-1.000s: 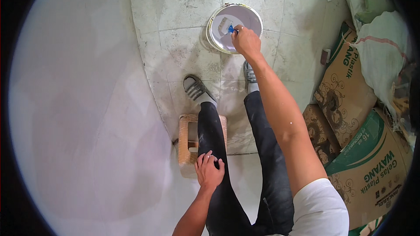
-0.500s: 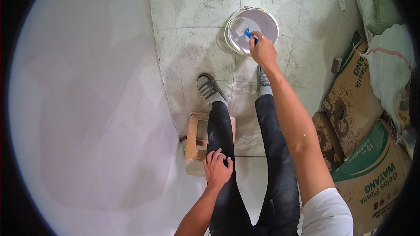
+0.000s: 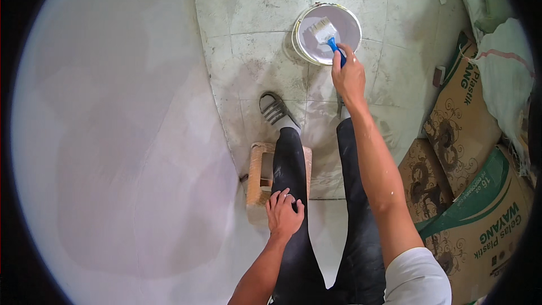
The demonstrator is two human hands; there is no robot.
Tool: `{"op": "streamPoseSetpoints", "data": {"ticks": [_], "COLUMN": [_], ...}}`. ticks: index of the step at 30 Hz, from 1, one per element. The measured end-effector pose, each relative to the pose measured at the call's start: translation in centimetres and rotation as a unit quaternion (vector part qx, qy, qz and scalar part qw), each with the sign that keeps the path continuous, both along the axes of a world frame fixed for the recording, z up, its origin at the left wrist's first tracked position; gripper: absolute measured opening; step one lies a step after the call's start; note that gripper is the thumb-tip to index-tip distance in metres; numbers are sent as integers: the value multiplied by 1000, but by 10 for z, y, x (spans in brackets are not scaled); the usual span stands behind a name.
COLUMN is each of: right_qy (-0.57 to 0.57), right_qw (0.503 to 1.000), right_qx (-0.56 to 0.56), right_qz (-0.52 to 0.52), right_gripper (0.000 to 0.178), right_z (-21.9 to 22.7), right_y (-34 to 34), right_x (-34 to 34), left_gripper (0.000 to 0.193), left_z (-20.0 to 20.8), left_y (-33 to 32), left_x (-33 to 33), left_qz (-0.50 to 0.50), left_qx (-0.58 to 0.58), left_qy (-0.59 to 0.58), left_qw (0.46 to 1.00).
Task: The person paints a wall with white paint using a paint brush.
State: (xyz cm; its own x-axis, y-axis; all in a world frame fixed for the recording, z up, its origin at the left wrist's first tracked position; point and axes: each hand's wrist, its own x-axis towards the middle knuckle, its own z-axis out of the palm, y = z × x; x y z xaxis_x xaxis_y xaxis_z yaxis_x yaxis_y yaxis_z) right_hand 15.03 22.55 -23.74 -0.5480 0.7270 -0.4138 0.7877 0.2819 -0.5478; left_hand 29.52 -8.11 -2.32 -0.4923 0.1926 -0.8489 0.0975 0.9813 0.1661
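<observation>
My right hand [image 3: 350, 76] is closed around the blue handle of a wide paintbrush [image 3: 324, 31], whose pale bristles are coated with white paint. The brush is over the open mouth of a white bucket [image 3: 296, 44], pointing away from me. Inside the bucket is pale, whitish paint [image 3: 346, 25]; I cannot tell whether the bristles touch it. My left hand [image 3: 284, 214] rests flat on my left leg, near the knee, with its fingers spread and nothing in it. Small white spots dot my right forearm.
A paint-spattered orange stool [image 3: 257, 189] stands by my left leg. The wall [image 3: 113, 135] on the left has darker, damp-looking patches. Cardboard boxes [image 3: 460, 130] and white sacks [image 3: 505, 68] lie along the right. The tiled floor [image 3: 265, 5] is stained.
The brush has lifted and shifted slightly right within the bucket's outline, and more of its bristles show. My left hand stays on my leg. The view has moved a little.
</observation>
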Motion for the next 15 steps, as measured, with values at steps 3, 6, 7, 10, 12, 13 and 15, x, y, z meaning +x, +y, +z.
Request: {"op": "streamPoseSetpoints", "data": {"ticks": [3,6,7,10,12,13,15], "right_qy": [8,-12,-9,13,77,78,90], "right_qw": [1000,1000,999,999,996,996,995], "right_qx": [6,-24,-30,-20,37,33,-23], "right_qz": [29,-9,-10,42,4,0,-36], "right_gripper": [28,30,30,31,31,31,30], "right_z": [-2,12,8,6,17,26,49], "right_y": [3,7,10,7,-10,-25,-62], "right_x": [34,45,51,54,49,41,26], "left_gripper": [26,31,32,22,22,22,22], "left_z": [0,-2,-4,-5,-5,-4,-2], "left_y": [2,10,10,3,-1,-3,-7], "left_x": [-2,-5,-3,-4,-3,-3,-8], "left_qz": [3,-17,-25,-30,-34,-34,-30], "left_qx": [4,-2,1,4,3,1,-5], "left_qy": [-20,-29,-28,-4,0,-1,-7], "left_qw": [1000,999,999,1000,999,999,1000]}}
